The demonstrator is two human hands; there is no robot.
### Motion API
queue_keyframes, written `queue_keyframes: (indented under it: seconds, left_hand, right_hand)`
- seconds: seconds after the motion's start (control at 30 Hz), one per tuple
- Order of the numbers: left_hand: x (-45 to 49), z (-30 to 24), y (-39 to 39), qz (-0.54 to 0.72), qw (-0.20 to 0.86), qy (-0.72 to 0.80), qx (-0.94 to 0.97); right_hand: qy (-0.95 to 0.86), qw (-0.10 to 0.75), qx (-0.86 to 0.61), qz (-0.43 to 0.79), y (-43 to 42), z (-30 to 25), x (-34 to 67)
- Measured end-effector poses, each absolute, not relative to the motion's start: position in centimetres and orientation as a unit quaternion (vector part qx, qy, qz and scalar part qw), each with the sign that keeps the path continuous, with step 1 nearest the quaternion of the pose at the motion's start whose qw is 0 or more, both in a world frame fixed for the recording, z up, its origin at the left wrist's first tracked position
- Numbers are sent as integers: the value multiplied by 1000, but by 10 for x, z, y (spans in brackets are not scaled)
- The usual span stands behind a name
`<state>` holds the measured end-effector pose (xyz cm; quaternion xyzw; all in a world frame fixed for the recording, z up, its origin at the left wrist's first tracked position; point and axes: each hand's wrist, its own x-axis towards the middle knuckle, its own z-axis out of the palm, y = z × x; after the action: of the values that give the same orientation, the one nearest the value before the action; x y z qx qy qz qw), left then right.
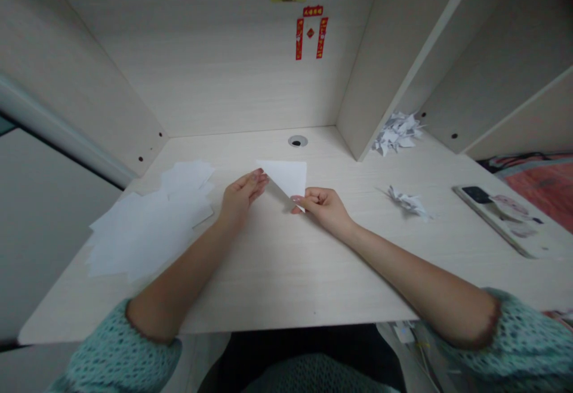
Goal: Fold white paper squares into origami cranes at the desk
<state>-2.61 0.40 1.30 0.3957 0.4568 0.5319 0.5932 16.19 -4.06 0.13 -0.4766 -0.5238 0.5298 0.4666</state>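
A white sheet folded into a triangle (289,176) lies near the middle of the pale wooden desk (277,261). My left hand (242,195) rests with its fingers together, the tips touching the triangle's left corner. The triangle's lower corner is pinched between thumb and fingers of my right hand (322,205). Both forearms stretch across the desk from teal knitted sleeves.
A loose pile of white sheets (147,220) covers the left of the desk. One folded paper figure (408,202) lies to the right, several more (396,133) sit heaped in the shelf niche. A phone (501,217) lies at the far right. A cable hole (298,141) is at the back.
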Motion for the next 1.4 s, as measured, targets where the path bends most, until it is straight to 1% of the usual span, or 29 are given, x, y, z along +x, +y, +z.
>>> queue_keyframes:
  seconds: [0.1,0.23,0.37,0.47,0.67,0.83,0.97,1.17,1.3,1.4]
  left_hand:
    - [-24,17,-1,508,559,457,469]
    - [-22,21,-4,504,536,461,496]
    - [-20,21,-5,496,545,465,491]
    - [-18,21,-8,486,551,467,492]
    - [-16,20,-11,474,574,456,487]
    - [-16,18,-11,475,581,464,470]
    - [-16,19,-11,471,585,466,467]
    - [-16,19,-12,450,612,450,470]
    - [-14,20,-15,436,619,434,489]
    - [-13,21,-16,441,599,440,503]
  right_hand:
    - [-530,456,-477,532,-41,1,161]
    - [-556,455,-456,525,-43,1,160]
    - [-582,458,-425,520,-42,0,162]
    - [-562,483,-416,528,-40,-5,163]
    - [-530,504,-391,559,-37,-7,163]
    - [-549,484,-423,534,-39,-5,165]
    - [-554,487,-447,505,-41,-5,165]
    - [-518,517,-405,548,-38,-4,164]
    - [-548,533,-421,489,-38,-2,164]
    - [-558,538,-407,484,-40,-3,162]
